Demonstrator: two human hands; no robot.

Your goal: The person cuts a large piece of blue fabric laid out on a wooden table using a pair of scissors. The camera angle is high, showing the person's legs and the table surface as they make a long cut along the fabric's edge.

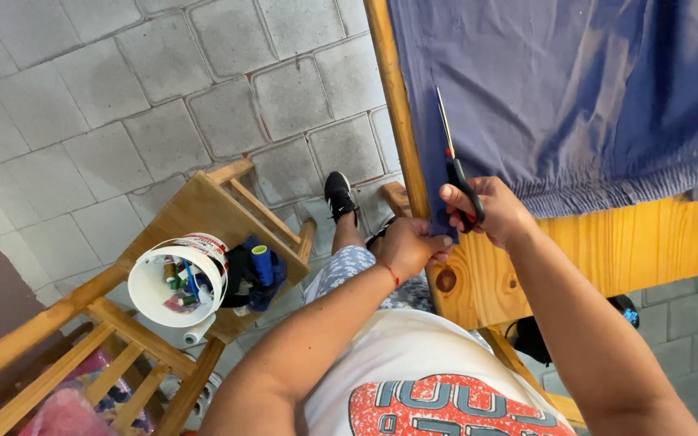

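Open paving (123, 97) leftward; wooden frame (397, 105) and blue cloth (575, 89) close right.

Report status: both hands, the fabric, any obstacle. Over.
Right hand shut on scissors. Left hand pinching blue fabric edge at wooden table. Nothing blocking blades.

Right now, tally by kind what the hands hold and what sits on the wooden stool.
Scissors: 1, in the right hand
Blue cloth: 1, gripped by the left hand
White bucket: 1, on the wooden stool
Dark blue bundle: 1
Total: 4
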